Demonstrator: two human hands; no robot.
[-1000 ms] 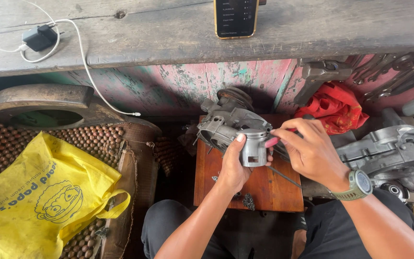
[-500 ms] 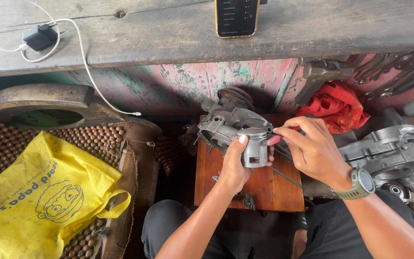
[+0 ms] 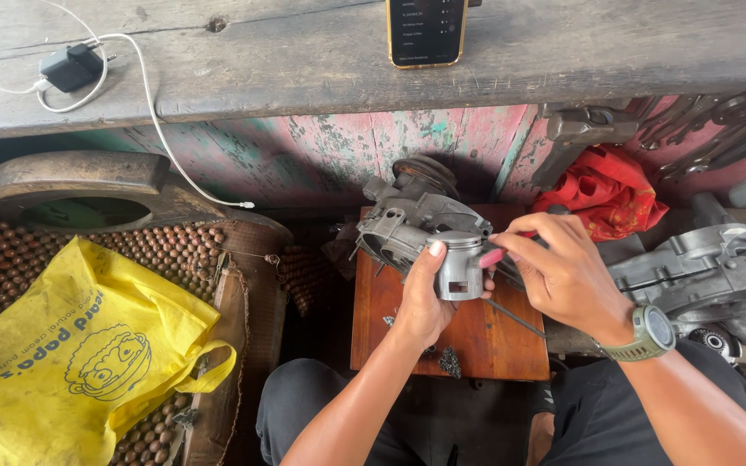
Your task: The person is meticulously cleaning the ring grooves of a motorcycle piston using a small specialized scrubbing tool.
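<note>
Two hands work at one grey piston (image 3: 459, 272); our left hand (image 3: 420, 302) wraps it, fingers (image 3: 434, 250) pressed to its wall, above the small wooden tabletop (image 3: 485, 336); its long axis stands near upright, crown up beside the engine casing (image 3: 407, 226); our right hand (image 3: 563, 276) pinches a red-handled tool (image 3: 492, 256) against it.

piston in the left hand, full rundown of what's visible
The piston is a short grey metal cylinder, dull and clean-looking, with ring grooves near its top and a squarish opening in its skirt. It stands roughly upright over the wooden board, against the grey engine casing. The left hand grips it, thumb on its side; the right hand holds a red-handled tool to it.
</note>
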